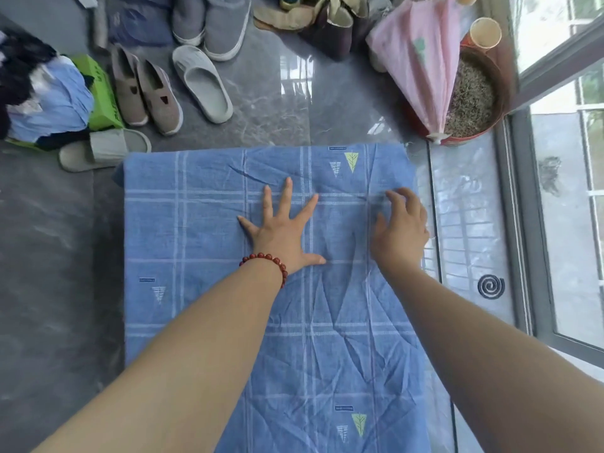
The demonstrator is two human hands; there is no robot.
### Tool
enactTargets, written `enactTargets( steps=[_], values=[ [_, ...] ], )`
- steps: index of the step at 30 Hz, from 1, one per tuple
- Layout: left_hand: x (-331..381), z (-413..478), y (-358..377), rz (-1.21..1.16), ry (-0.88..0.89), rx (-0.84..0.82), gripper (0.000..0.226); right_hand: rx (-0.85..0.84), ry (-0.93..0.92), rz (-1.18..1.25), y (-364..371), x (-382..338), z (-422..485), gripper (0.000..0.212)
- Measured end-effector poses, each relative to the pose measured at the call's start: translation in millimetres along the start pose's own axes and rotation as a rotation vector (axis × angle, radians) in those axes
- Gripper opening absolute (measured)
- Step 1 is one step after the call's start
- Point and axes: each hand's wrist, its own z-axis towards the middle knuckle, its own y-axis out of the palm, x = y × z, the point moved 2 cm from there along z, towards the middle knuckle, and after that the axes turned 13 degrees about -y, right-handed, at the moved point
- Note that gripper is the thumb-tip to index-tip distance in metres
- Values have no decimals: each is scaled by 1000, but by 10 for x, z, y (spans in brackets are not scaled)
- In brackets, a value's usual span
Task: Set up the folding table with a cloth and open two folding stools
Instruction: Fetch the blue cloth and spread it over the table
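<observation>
A blue checked cloth [202,243] with small leaf prints covers the folding table, whose top is hidden under it; creases run across the near half. My left hand [281,230], a red bead bracelet on its wrist, lies flat on the cloth's middle with fingers spread wide. My right hand [400,230] rests near the cloth's right edge, fingers lightly bent and blurred, touching the fabric. No folding stool is in view.
Several shoes and slippers [202,83] lie on the grey floor beyond the table. A green box [101,96] and a bundle of clothes sit far left. A red basin [474,93] under pink cloth stands far right. A mosquito coil [491,286] lies by the window.
</observation>
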Motion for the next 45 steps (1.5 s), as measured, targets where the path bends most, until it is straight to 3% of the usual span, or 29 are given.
enactTargets(
  steps=[4,9,19,22,26,29,37,45],
  values=[
    [63,48,-13,-4,-20,-28,119,108,99,140,1,71,26,40],
    [73,53,23,0,-36,-15,119,148,207,198,-46,232,169,21],
    [143,55,53,-27,-58,-2,120,144,128,166,-77,204,378,22],
    [131,33,55,-35,-49,26,119,162,-8,37,-1,73,260,20],
    [105,-89,136,-12,-3,77,114,-8,-264,-35,228,-141,-61,40],
    [40,-167,248,25,30,57,113,-210,-275,-69,329,-95,-223,52],
    [-184,-333,321,22,10,38,110,-229,-137,-104,215,68,-325,55],
    [-354,-735,617,51,2,17,109,-309,-190,-97,330,-97,-1081,57]
  ],
)
